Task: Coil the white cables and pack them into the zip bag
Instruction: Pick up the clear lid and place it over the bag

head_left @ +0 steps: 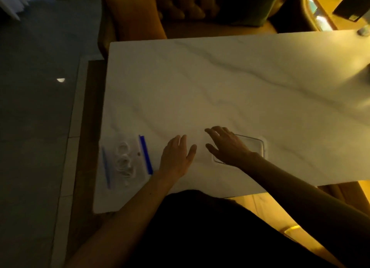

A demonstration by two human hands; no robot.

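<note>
A clear zip bag (125, 160) with a blue zip strip lies flat near the table's front left corner. Coiled white cables (124, 161) show through it, inside the bag. My left hand (177, 155) rests flat on the table just right of the bag's blue strip, fingers apart, holding nothing. My right hand (225, 144) hovers a little further right, fingers spread and empty, over the left part of a rectangular inset panel (254, 147) in the tabletop.
The white marble table (220, 83) stretches far back and right. A brown upholstered seat (136, 17) stands behind its far edge. Grey floor lies to the left. A small object (363, 31) sits at the far right corner.
</note>
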